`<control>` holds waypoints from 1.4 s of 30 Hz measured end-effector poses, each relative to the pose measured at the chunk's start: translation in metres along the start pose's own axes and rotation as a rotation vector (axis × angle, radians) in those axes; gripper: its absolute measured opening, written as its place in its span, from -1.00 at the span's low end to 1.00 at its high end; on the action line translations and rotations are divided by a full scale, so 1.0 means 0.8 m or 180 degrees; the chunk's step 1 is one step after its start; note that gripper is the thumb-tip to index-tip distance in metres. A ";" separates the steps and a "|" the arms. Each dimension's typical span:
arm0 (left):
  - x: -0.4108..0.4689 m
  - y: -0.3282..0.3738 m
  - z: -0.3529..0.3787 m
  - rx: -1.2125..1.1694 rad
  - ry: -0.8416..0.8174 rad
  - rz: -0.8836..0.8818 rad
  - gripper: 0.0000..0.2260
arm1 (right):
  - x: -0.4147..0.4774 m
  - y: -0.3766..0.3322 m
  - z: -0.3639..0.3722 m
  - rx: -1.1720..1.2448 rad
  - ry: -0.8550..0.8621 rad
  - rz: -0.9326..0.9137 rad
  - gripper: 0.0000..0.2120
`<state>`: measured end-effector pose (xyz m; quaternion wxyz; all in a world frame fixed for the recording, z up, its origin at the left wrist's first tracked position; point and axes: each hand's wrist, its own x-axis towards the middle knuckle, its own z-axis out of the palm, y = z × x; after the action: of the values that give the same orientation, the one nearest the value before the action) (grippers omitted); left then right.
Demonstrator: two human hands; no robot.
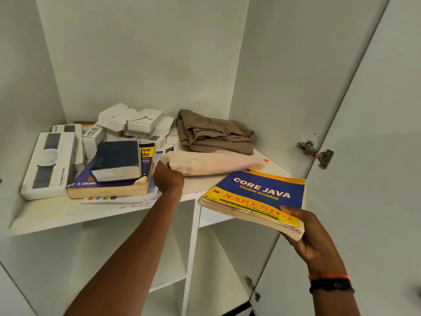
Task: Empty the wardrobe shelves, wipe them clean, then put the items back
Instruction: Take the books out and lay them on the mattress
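My right hand [312, 233] grips the near corner of a blue and yellow Core Java book [257, 197], which juts out over the front edge of the white shelf [59, 213]. My left hand [167, 177] reaches onto the shelf and holds the near end of a long pale pink wrapped bundle [216, 164]. To the left, a dark blue book [117, 160] lies on a thick purple book [109, 183], with thin booklets beneath. A folded brown cloth [214, 133] sits at the back right.
Several white boxes [134, 122] are piled at the back, and a long white tracker box [50, 165] lies at the left. The wardrobe door [376, 156] stands open on the right with its hinge [316, 153]. Lower compartments [127, 247] show below the shelf.
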<state>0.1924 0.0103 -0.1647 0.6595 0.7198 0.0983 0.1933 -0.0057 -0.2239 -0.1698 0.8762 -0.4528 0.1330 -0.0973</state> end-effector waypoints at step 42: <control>-0.545 -0.216 -0.221 0.0645 -0.5206 -0.1750 -0.86 | -0.611 0.310 -0.217 0.0552 0.2240 0.0870 -0.41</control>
<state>-0.2554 0.0178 -0.3905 0.4792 0.6388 -0.2194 -0.5605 -0.5113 -0.0732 -0.3981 0.8169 -0.2940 0.4760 -0.1399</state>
